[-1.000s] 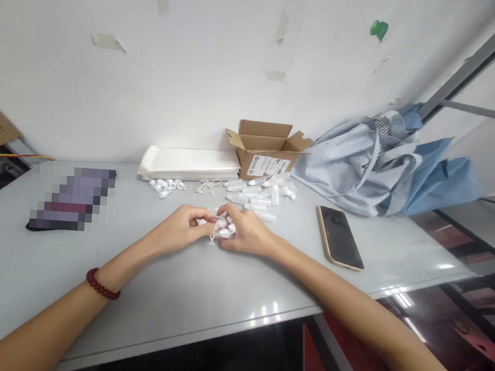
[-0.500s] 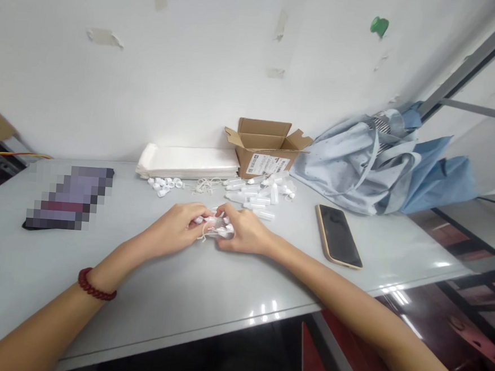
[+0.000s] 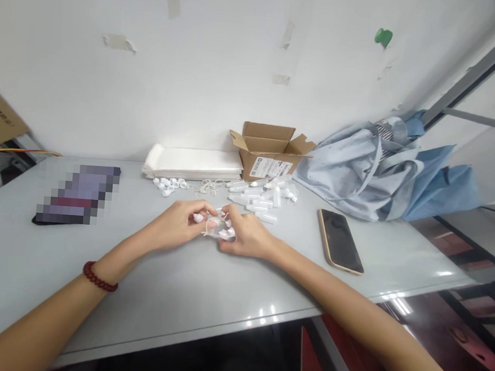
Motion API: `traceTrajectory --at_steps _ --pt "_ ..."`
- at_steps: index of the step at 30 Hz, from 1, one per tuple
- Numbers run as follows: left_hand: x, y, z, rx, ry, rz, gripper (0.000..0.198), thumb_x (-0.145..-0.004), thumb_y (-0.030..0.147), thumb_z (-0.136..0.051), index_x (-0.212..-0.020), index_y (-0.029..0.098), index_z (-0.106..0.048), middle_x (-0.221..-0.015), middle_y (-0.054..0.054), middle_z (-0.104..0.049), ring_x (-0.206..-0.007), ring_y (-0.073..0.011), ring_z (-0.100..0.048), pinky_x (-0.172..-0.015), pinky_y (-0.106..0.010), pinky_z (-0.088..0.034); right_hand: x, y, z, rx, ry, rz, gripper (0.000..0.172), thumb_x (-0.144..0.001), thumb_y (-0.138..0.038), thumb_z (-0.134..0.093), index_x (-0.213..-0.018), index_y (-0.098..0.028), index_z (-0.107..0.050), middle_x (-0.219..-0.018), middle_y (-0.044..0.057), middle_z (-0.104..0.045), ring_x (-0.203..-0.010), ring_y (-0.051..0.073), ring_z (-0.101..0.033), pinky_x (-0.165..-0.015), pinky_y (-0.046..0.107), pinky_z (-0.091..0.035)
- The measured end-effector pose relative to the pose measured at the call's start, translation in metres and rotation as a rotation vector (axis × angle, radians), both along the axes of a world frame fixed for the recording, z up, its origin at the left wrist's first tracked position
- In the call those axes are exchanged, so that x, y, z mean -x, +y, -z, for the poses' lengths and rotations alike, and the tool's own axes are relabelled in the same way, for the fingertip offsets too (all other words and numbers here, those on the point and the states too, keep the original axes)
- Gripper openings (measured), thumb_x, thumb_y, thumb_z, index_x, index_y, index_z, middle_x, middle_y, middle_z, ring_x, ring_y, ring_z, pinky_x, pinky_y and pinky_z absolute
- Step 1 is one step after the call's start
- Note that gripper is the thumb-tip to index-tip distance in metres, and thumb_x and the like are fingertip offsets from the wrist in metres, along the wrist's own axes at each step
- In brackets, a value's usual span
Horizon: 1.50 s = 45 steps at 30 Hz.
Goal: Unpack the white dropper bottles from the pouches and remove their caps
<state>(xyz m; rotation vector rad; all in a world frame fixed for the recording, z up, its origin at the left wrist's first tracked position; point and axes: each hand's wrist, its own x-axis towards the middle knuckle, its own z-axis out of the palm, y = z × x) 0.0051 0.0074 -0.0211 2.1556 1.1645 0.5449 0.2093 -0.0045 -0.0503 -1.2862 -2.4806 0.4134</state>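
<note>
My left hand and my right hand meet over the middle of the grey table. Both are closed on a small bundle of clear little bottles with a thin pale string round it. The left fingers pinch the bundle's left side, and the right hand cups it from the right. A red bead bracelet sits on my left wrist. Just behind my hands lies a loose pile of the same small bottles.
White caps and loose strings lie near a stack of white bags. An open cardboard box stands at the wall. A phone lies to the right, a blue bag behind it, and a dark item at the left.
My hands stay together on the bundle; the fingers have shifted a little and the string now loops between them. The view has drifted slightly.
</note>
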Motion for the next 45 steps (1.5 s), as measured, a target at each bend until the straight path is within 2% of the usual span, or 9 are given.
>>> traceTrajectory --at_steps 3,8,14,19,24,28,35,38,45 --pt "0.001 0.001 -0.002 0.046 0.003 -0.016 0.031 -0.085 0.047 -0.053 -0.098 0.021 -0.064 -0.078 0.002 -0.064 -0.059 -0.0114 -0.046 -0.056 -0.024 -0.035 0.0 0.0 0.0 -0.005 0.001 -0.001 0.054 -0.071 -0.037 -0.059 -0.116 -0.018 -0.037 -0.081 0.003 -0.067 -0.067 0.023 -0.063 -0.055 0.026 -0.034" --pt "-0.002 0.0 0.001 -0.016 0.065 -0.043 0.039 -0.09 0.042 -0.04 -0.067 0.017 -0.059 -0.058 0.002 -0.051 -0.055 -0.0114 -0.04 -0.052 -0.025 -0.029 0.0 -0.001 -0.002 -0.022 -0.034 0.011 0.055 -0.071 -0.037 -0.059 -0.117 -0.018 -0.037 -0.081 0.003 -0.067 -0.066 0.023 -0.063 -0.055 0.026 -0.034" --pt "-0.004 -0.004 -0.001 0.016 0.032 -0.07 0.03 -0.084 0.047 -0.053 -0.099 0.022 -0.062 -0.07 0.004 -0.059 -0.058 -0.0117 -0.046 -0.055 -0.024 -0.033 0.0 0.0 -0.003 -0.013 -0.024 0.024 0.055 -0.071 -0.037 -0.059 -0.118 -0.018 -0.038 -0.077 0.001 -0.067 -0.066 0.023 -0.063 -0.055 0.026 -0.035" --pt "-0.006 -0.003 0.0 -0.029 0.053 -0.068 0.039 -0.09 0.049 -0.043 -0.07 0.018 -0.058 -0.061 0.003 -0.052 -0.056 -0.0118 -0.042 -0.055 -0.025 -0.033 0.0 0.0 -0.003 -0.031 -0.057 0.022 0.057 -0.072 -0.039 -0.059 -0.12 -0.017 -0.038 -0.082 0.004 -0.069 -0.067 0.025 -0.064 -0.056 0.027 -0.035" --pt "-0.002 0.0 0.001 -0.002 -0.021 -0.025 0.032 -0.084 0.05 -0.054 -0.092 0.021 -0.064 -0.083 0.001 -0.064 -0.065 -0.0131 -0.051 -0.061 -0.025 -0.039 0.0 0.0 -0.004 -0.01 -0.054 0.028 0.059 -0.072 -0.039 -0.059 -0.122 -0.016 -0.037 -0.083 0.004 -0.07 -0.07 0.025 -0.065 -0.057 0.027 -0.037" --pt "-0.003 0.0 0.0 -0.013 -0.007 -0.011 0.032 -0.086 0.048 -0.051 -0.084 0.019 -0.064 -0.08 0.0 -0.064 -0.068 -0.0146 -0.053 -0.061 -0.024 -0.038 0.001 -0.001 -0.005 -0.007 -0.061 0.025 0.059 -0.073 -0.039 -0.06 -0.122 -0.016 -0.037 -0.085 0.005 -0.07 -0.072 0.026 -0.065 -0.058 0.028 -0.038" --pt "-0.011 -0.005 0.0 -0.053 -0.041 -0.233 0.042 -0.085 0.046 -0.051 -0.056 0.017 -0.045 -0.053 0.004 -0.041 -0.054 -0.0103 -0.037 -0.052 -0.024 -0.028 0.0 0.0 -0.004 -0.041 -0.11 0.082 0.055 -0.074 -0.039 -0.057 -0.121 -0.017 -0.038 -0.084 0.006 -0.069 -0.067 0.024 -0.063 -0.056 0.027 -0.034" --pt "-0.009 -0.004 -0.001 0.123 -0.186 -0.281 0.041 -0.083 0.047 -0.055 -0.057 0.017 -0.045 -0.052 0.005 -0.038 -0.05 -0.0092 -0.035 -0.049 -0.024 -0.028 -0.003 0.003 -0.002 -0.058 -0.1 0.108 0.053 -0.075 -0.037 -0.056 -0.12 -0.017 -0.038 -0.08 0.004 -0.067 -0.065 0.024 -0.062 -0.057 0.028 -0.033" --pt "0.001 0.007 -0.015 0.779 -0.934 -0.34 0.023 -0.083 0.041 -0.058 -0.085 0.018 -0.056 -0.068 0.0 -0.052 -0.051 -0.0079 -0.044 -0.043 -0.019 -0.032 -0.006 0.008 -0.001 -0.015 -0.025 0.159 0.052 -0.074 -0.037 -0.057 -0.118 -0.017 -0.037 -0.077 0.002 -0.063 -0.069 0.023 -0.06 -0.06 0.028 -0.034"
